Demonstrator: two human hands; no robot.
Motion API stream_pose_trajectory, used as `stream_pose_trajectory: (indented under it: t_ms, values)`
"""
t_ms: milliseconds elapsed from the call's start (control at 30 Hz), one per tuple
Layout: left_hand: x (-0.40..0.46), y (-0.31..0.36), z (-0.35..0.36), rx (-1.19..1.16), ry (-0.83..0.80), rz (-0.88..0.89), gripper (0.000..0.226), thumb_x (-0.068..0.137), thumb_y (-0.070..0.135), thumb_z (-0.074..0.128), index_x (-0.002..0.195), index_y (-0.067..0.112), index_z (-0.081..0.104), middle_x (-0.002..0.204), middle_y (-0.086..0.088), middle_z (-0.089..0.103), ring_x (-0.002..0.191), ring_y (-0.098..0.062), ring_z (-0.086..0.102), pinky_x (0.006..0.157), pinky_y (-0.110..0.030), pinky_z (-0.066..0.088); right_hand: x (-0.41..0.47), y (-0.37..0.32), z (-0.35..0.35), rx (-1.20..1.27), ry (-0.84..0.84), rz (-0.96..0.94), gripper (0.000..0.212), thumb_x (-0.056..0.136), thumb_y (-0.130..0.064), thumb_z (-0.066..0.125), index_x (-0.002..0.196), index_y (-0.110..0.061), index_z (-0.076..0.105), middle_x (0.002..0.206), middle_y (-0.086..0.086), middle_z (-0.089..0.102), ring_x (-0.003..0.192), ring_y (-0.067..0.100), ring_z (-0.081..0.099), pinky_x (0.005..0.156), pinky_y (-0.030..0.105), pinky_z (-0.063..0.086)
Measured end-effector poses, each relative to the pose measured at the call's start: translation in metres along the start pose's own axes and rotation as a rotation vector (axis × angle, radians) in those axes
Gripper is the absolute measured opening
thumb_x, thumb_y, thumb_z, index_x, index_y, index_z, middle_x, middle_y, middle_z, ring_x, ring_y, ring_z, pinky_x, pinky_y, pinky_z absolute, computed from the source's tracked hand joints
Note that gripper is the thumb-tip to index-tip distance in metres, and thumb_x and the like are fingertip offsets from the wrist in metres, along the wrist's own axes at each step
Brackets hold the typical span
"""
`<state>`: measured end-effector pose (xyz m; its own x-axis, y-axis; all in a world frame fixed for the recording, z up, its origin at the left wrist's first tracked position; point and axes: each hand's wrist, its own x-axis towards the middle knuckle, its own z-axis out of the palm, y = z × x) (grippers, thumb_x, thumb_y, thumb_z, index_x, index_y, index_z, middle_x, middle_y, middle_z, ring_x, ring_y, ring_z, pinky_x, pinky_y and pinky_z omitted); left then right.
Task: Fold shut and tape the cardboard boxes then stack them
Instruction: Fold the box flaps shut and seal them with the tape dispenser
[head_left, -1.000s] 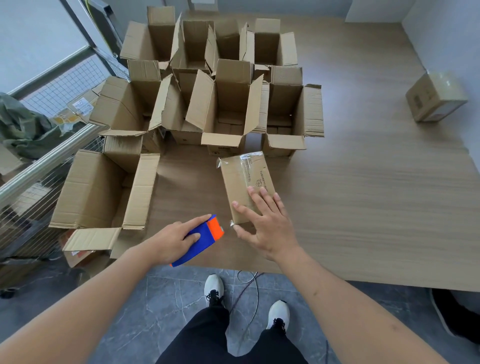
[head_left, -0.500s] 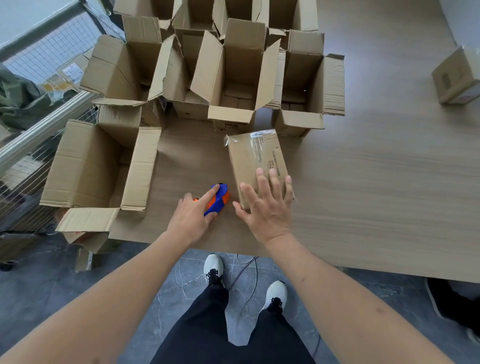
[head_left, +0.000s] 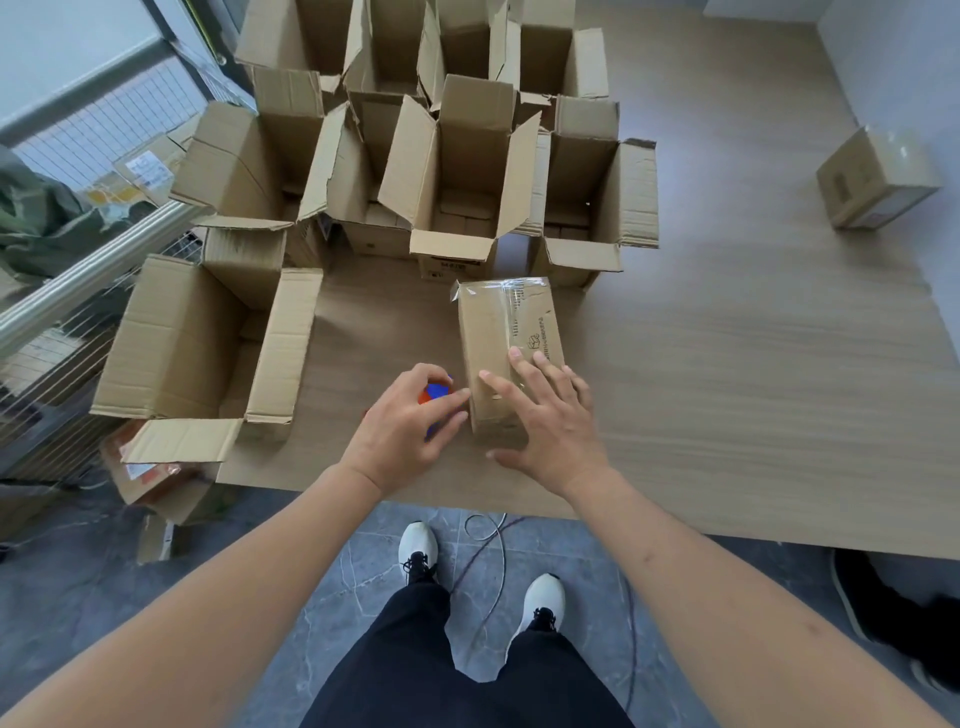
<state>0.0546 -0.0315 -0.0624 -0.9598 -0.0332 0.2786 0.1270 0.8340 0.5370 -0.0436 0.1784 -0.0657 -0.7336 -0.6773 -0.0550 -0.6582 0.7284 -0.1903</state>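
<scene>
Head view | left hand (head_left: 402, 434) grips blue-orange tape dispenser (head_left: 435, 391) | right hand (head_left: 550, 415) spread flat on taped cardboard box (head_left: 506, 332)

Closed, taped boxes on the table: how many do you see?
2. One taped box lies near the front edge under the right hand; another closed box sits far right. Open boxes could hide more.

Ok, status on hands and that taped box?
Left hand grips tape gun. Right hand flat on closed box. Open boxes crowd behind.
</scene>
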Motion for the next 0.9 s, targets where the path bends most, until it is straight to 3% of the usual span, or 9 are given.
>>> stream_pose_trajectory:
  t_ms: [167, 333, 500, 667, 767, 833, 900]
  values:
    - [0.004, 0.016, 0.017, 0.033, -0.028, 0.142, 0.019, 0.089, 0.021, 0.081, 0.105, 0.01, 0.08, 0.127, -0.015, 0.066, 0.124, -0.034, 0.062, 0.097, -0.042, 0.056, -0.013, 0.012, -0.003, 0.043, 0.038, -0.048, 0.105, 0.071, -0.061, 0.078, 0.16, -0.033, 0.027, 0.167, -0.011, 0.025, 0.153, 0.017, 0.025, 0.118, 0.04, 0.024]
    - [0.001, 0.019, 0.034, 0.025, 0.065, 0.125, 0.015, 0.088, 0.009, 0.08, 0.103, 0.005, 0.08, 0.13, -0.015, 0.069, 0.125, -0.029, 0.065, 0.091, -0.042, 0.061, -0.009, 0.019, -0.003, 0.075, 0.039, -0.108, 0.08, 0.092, -0.043, 0.065, 0.161, -0.027, 0.028, 0.168, -0.011, 0.023, 0.153, 0.016, 0.025, 0.121, 0.038, 0.021]
    - [-0.002, 0.004, 0.034, -0.041, 0.039, 0.141, 0.026, 0.086, 0.002, 0.08, 0.112, 0.004, 0.078, 0.136, -0.015, 0.065, 0.129, -0.031, 0.061, 0.098, -0.044, 0.058, -0.002, 0.035, -0.011, 0.103, 0.065, -0.228, 0.078, 0.087, -0.026, 0.074, 0.157, -0.024, 0.039, 0.164, -0.008, 0.033, 0.149, 0.018, 0.036, 0.116, 0.037, 0.031]
    - [-0.001, 0.006, 0.033, -0.05, 0.008, 0.096, 0.031, 0.084, 0.0, 0.081, 0.114, 0.005, 0.078, 0.138, -0.013, 0.064, 0.131, -0.03, 0.059, 0.1, -0.045, 0.056, -0.006, 0.062, -0.017, 0.388, 0.068, -0.295, 0.058, 0.088, -0.01, 0.079, 0.142, -0.007, 0.058, 0.153, 0.009, 0.05, 0.144, 0.027, 0.045, 0.119, 0.041, 0.036]
    - [0.002, 0.011, 0.027, -0.014, -0.047, 0.102, 0.026, 0.084, 0.016, 0.084, 0.108, 0.007, 0.079, 0.136, -0.013, 0.065, 0.13, -0.027, 0.061, 0.103, -0.045, 0.054, -0.018, 0.079, -0.02, 0.421, 0.185, -0.253, 0.039, 0.084, -0.014, 0.083, 0.121, -0.006, 0.074, 0.134, 0.012, 0.065, 0.123, 0.032, 0.062, 0.103, 0.044, 0.052]
    - [0.011, 0.014, 0.021, 0.03, -0.06, 0.092, 0.027, 0.085, 0.035, 0.082, 0.096, 0.011, 0.079, 0.126, -0.01, 0.068, 0.115, -0.023, 0.064, 0.106, -0.045, 0.051, -0.023, 0.082, -0.022, 0.428, 0.252, -0.191, 0.03, 0.082, -0.017, 0.086, 0.11, -0.008, 0.079, 0.117, 0.009, 0.07, 0.105, 0.031, 0.064, 0.089, 0.044, 0.057]
    - [0.024, 0.021, 0.019, 0.044, -0.058, 0.076, 0.028, 0.088, 0.041, 0.078, 0.095, 0.013, 0.077, 0.114, -0.004, 0.066, 0.097, -0.02, 0.061, 0.101, -0.044, 0.052, -0.024, 0.081, -0.023, 0.44, 0.292, -0.148, 0.023, 0.081, -0.014, 0.085, 0.103, -0.007, 0.08, 0.105, 0.008, 0.07, 0.094, 0.031, 0.064, 0.081, 0.044, 0.057]
